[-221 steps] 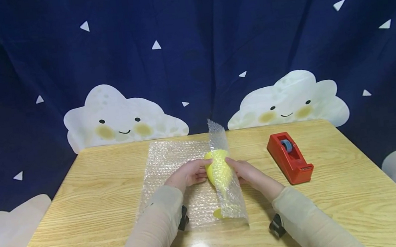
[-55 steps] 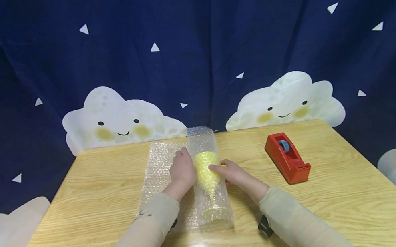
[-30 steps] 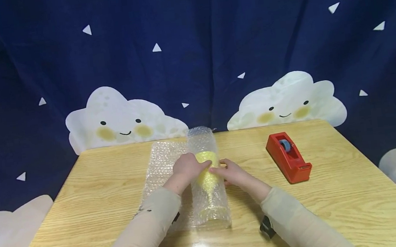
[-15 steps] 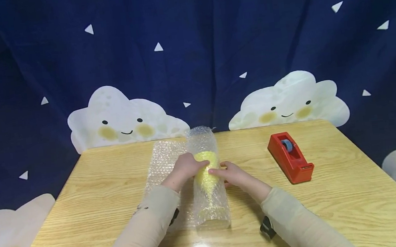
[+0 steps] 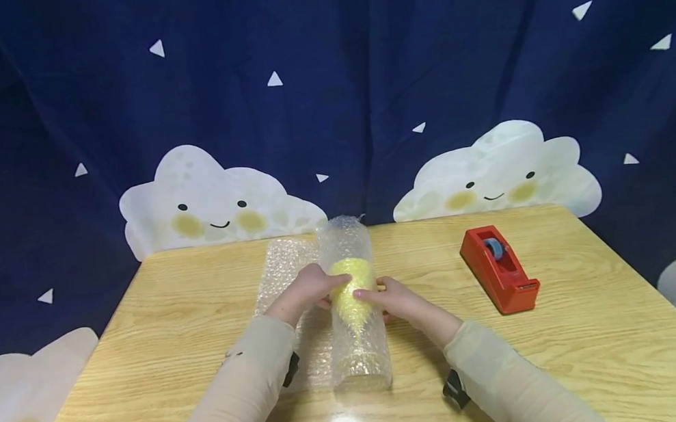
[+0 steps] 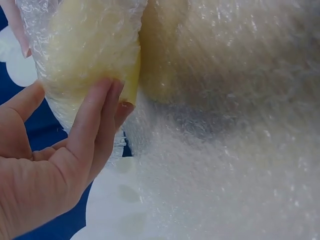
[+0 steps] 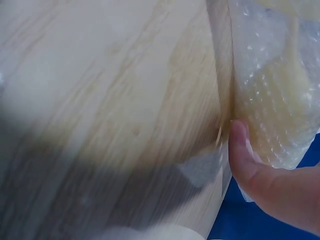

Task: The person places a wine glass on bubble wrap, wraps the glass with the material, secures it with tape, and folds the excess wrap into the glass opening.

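Observation:
A yellow goblet (image 5: 353, 312) lies on its side inside a roll of clear bubble wrap (image 5: 343, 238), bowl towards the back, stem and foot towards the front. The flat remainder of the bubble wrap sheet (image 5: 282, 265) spreads to the left. My left hand (image 5: 309, 287) holds the roll from the left, thumb on top; in the left wrist view, its fingers (image 6: 90, 120) reach the yellow bowl's edge. From the right, my right hand (image 5: 402, 300) holds the roll with its thumb on top. The right wrist view shows one digit of that hand (image 7: 270, 182) against the wrapped side.
A red tape dispenser (image 5: 499, 270) with a blue-looking roll of tape (image 5: 493, 247) stands on the wooden table (image 5: 158, 326), right of the hands. Behind the table's far edge hangs a dark blue curtain (image 5: 325, 88) with clouds and white triangles.
The goblet has rolled left with the wrap, from partly covered to fully covered. Less flat sheet shows. My left hand has come from the sheet onto the roll's left side; my right hand stays alongside.

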A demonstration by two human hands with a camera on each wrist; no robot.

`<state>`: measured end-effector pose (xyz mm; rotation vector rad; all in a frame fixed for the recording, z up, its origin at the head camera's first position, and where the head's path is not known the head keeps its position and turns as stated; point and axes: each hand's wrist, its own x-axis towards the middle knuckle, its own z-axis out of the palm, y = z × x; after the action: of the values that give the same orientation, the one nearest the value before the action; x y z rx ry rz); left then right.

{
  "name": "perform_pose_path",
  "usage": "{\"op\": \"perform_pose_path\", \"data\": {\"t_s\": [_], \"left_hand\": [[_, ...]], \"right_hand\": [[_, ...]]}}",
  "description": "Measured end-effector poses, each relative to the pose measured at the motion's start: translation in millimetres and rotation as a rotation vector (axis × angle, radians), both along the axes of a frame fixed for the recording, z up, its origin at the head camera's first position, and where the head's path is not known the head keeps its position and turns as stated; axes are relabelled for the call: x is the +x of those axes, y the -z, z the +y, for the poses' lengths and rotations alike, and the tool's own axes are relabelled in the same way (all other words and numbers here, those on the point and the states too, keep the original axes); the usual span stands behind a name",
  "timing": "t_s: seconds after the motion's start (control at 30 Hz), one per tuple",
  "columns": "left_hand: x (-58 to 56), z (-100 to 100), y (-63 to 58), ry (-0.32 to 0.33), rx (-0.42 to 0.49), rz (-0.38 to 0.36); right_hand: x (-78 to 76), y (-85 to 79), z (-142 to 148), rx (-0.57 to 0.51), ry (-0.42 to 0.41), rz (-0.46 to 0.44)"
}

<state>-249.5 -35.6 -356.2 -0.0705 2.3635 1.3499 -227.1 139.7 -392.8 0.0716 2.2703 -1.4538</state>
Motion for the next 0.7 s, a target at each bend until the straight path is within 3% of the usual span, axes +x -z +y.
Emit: {"op": "perform_pose_path", "data": {"t_s": [0.2, 0.47, 0.7], "left_hand": [[-2.0, -2.8, 2.3, 0.028, 0.029, -0.033], [-8.2, -14.3, 13.4, 0.076, 0.179, -0.146], [-11.3, -19.4, 20.3, 0.100, 0.245, -0.217]], "right_hand": [[-1.1, -0.7, 0.6, -0.006, -0.004, -0.021], [-1.9, 1.1, 0.3, -0.023, -0.022, -0.034], [-1.7, 1.5, -1.8, -0.008, -0.021, -0.025]]}}
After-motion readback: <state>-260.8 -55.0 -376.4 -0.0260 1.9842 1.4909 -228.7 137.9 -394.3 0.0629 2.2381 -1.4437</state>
